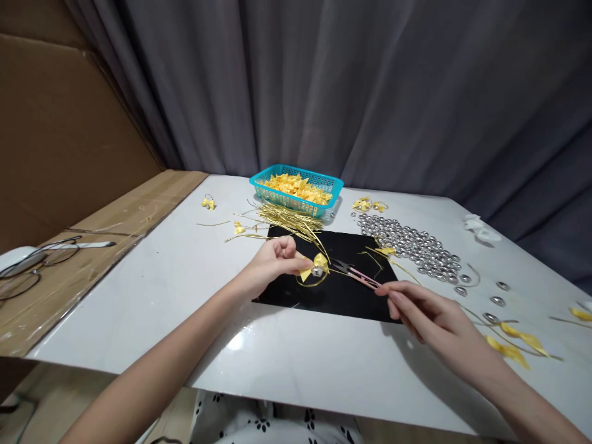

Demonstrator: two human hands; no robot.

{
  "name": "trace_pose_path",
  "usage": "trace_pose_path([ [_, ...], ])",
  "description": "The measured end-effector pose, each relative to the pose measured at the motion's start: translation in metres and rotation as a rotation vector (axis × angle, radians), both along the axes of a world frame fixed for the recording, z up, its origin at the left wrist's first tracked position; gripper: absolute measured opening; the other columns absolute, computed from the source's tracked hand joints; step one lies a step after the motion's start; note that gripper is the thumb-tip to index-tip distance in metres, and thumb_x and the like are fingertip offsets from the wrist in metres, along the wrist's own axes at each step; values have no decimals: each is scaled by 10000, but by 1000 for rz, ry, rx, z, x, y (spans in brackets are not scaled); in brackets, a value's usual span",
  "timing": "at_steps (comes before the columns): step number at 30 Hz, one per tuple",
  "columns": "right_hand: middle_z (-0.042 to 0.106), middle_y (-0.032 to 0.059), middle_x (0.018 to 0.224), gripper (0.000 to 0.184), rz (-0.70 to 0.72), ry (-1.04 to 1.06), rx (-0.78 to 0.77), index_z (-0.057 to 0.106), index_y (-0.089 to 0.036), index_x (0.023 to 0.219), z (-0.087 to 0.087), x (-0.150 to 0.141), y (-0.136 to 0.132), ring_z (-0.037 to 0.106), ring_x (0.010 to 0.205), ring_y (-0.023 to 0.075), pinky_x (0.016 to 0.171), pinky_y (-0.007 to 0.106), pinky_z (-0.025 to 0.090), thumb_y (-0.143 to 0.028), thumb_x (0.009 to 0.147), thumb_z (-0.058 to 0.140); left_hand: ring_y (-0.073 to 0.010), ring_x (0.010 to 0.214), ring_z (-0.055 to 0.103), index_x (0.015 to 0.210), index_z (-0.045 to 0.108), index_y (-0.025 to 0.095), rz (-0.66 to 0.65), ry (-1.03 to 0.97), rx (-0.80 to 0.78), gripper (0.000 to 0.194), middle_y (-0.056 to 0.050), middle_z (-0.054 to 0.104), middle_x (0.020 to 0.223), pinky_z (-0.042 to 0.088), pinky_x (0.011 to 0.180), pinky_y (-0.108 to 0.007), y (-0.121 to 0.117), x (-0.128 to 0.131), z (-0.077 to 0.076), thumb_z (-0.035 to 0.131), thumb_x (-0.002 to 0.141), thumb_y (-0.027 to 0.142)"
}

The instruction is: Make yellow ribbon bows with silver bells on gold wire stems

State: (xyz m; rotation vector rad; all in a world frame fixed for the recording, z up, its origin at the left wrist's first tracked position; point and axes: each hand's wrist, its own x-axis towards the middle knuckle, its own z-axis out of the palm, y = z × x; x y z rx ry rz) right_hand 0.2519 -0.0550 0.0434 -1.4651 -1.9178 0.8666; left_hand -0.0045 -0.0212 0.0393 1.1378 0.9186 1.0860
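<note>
My left hand [280, 262] pinches a yellow ribbon bow [320, 261] above a black mat [300, 301]. A shiny silver bead [317, 271] sits at the bow's middle, and a loop of gold wire [312, 283] hangs below it. From the bow, one wire end stretches right toward my right hand [419, 308], whose thumb and fingers are pinched together on it. Small pink-handled scissors [363, 277] are on the mat, blades toward the bow. The end of their handle meets my right fingertips in this view; whether they touch is unclear.
Behind the mat, gold wires [289, 217] lie by a turquoise basket [298, 169] of yellow bows. Many silver beads [411, 243] spread at right, with loose ribbon pieces [509, 351] nearer me. Finished-looking bows [363, 204] lie further back. Glasses [34, 271] rest on cardboard at left.
</note>
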Motion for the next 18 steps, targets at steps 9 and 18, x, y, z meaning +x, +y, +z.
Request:
trace_pose_path([
  [9,653,28,657,257,174,-218,274,563,-222,1096,-10,5,-22,586,486,135,447,226,447,-247,886,416,-64,526,477,571,233,206,135,-130,-42,475,76,402,504,374,544,-199,2,0,-3,705,623,184],
  [18,730,32,835,298,536,-162,444,580,-255,1053,19,-19,-54,699,686,141,594,202,553,-100,850,425,-47,571,502,566,243,191,240,-151,-2,484,73,432,526,381,563,-150,9,-2,-13,724,614,187],
])
